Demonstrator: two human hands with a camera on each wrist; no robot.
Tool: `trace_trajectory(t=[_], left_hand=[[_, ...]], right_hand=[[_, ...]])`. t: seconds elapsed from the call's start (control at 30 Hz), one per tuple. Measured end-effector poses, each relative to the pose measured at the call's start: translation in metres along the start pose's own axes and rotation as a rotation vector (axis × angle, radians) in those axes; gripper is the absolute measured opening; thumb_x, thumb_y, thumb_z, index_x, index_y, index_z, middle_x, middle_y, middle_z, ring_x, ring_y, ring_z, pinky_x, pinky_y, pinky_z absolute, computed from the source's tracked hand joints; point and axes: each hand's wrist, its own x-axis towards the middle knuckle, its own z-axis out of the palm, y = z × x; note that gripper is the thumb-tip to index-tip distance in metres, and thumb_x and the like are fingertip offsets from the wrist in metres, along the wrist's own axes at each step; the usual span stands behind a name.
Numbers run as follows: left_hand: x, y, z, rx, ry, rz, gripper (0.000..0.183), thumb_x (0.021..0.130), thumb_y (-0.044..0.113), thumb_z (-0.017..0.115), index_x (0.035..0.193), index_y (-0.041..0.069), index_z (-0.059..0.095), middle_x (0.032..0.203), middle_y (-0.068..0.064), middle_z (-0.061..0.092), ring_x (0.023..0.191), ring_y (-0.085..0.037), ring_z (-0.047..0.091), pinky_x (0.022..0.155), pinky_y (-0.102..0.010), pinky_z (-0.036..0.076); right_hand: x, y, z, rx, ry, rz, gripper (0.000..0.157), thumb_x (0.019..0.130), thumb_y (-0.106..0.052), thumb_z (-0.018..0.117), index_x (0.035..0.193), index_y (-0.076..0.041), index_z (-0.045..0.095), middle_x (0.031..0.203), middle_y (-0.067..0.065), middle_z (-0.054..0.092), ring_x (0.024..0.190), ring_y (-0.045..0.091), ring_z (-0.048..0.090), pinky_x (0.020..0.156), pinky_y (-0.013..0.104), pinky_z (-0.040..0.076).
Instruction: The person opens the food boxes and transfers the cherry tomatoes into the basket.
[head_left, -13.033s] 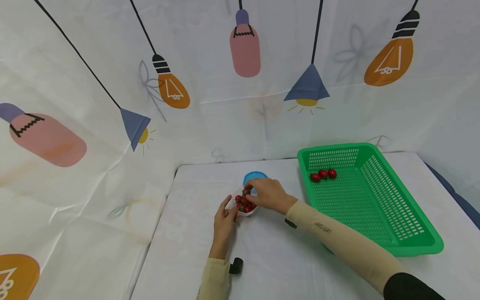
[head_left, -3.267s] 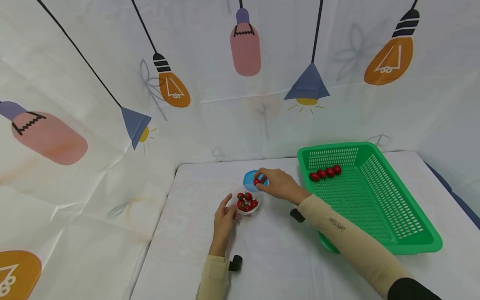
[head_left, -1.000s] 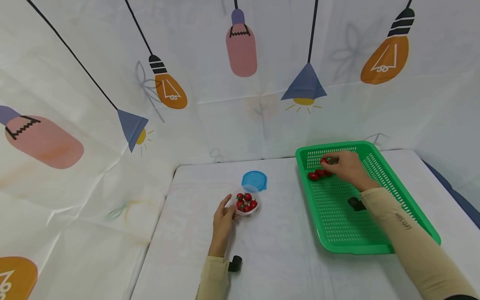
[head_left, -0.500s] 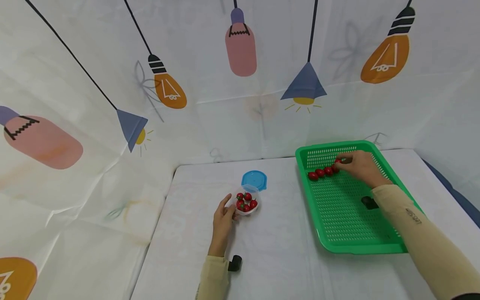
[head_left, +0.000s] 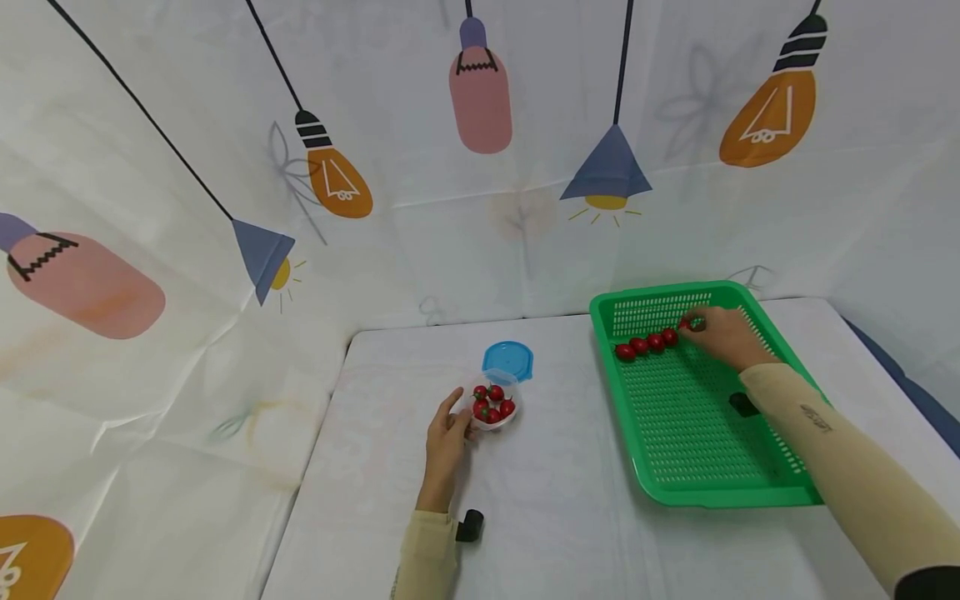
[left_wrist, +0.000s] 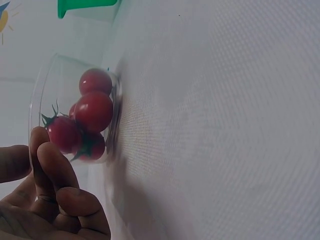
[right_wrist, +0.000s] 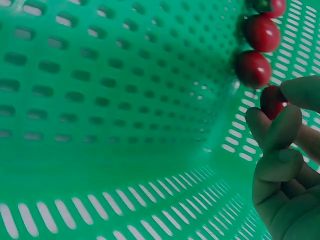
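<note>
In the basket's far left corner, my right hand [head_left: 723,335] pinches a red cherry tomato [right_wrist: 271,101] between thumb and fingertips. That tomato is at the right end of a row of several cherry tomatoes [head_left: 639,346] along the back of the green basket [head_left: 637,467]. My left hand [head_left: 446,446] holds the near left side of a small clear plastic container [left_wrist: 60,67], with fingertips at its rim. Inside it are several cherry tomatoes [left_wrist: 94,111], some with green stems.
A blue lid [head_left: 508,360] lies on the white table [head_left: 555,517] just behind the clear container. The basket's slotted walls [right_wrist: 100,200] rise around the right hand. A white cloth backdrop [head_left: 465,242] printed with lamps hangs behind the table.
My right hand brought a cherry tomato from the container to the basket, then moved right along the row to its end. The basket's row is longer and the container holds fewer. The left hand stayed put.
</note>
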Motion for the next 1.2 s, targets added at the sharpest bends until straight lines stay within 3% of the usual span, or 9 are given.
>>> trace_trajectory(t=[0.2,0.5,0.73,0.93,1.2], left_hand=[[0.0,-0.001,-0.001,-0.015,-0.014,0.02,0.047,0.105,0.017,0.057,0.15,0.007,0.048,0.086,-0.02,0.066,0.078,-0.03,0.062,0.073,-0.038,0.052],[0.001,-0.003,-0.001,-0.009,-0.007,0.015,0.044,0.104,0.016,0.057,0.148,0.011,0.052,0.082,-0.009,0.065,0.074,-0.019,0.06,0.073,-0.032,0.052],[-0.001,-0.001,-0.002,-0.01,-0.008,0.021,0.045,0.104,0.017,0.057,0.148,0.01,0.052,0.082,-0.01,0.065,0.073,-0.022,0.061,0.073,-0.035,0.052],[-0.001,0.0,-0.003,-0.016,0.001,0.026,0.046,0.104,0.019,0.058,0.148,0.008,0.051,0.085,-0.016,0.066,0.075,-0.025,0.062,0.073,-0.036,0.052],[0.0,-0.002,-0.003,-0.013,-0.001,0.032,0.044,0.104,0.017,0.058,0.147,0.01,0.053,0.08,-0.007,0.065,0.072,-0.02,0.06,0.072,-0.034,0.052]], right_hand=[[0.0,0.009,0.01,-0.008,-0.043,0.019,0.036,0.097,-0.016,0.065,0.118,0.014,0.064,0.103,0.034,0.067,0.082,0.038,0.068,0.063,0.045,0.054],[0.001,0.012,0.013,-0.05,-0.107,0.034,0.039,0.097,-0.016,0.065,0.123,0.014,0.062,0.111,0.035,0.066,0.094,0.046,0.067,0.071,0.049,0.056],[0.001,0.007,0.01,-0.03,-0.1,0.031,0.04,0.096,-0.014,0.065,0.123,0.015,0.061,0.106,0.035,0.067,0.091,0.045,0.068,0.067,0.047,0.056],[0.003,0.008,0.01,-0.027,-0.114,0.06,0.042,0.098,-0.016,0.063,0.125,0.015,0.059,0.11,0.036,0.066,0.098,0.048,0.066,0.073,0.05,0.056],[0.002,-0.001,-0.002,0.045,-0.062,0.04,0.044,0.1,-0.019,0.062,0.129,0.013,0.058,0.115,0.037,0.064,0.097,0.049,0.065,0.074,0.054,0.055]])
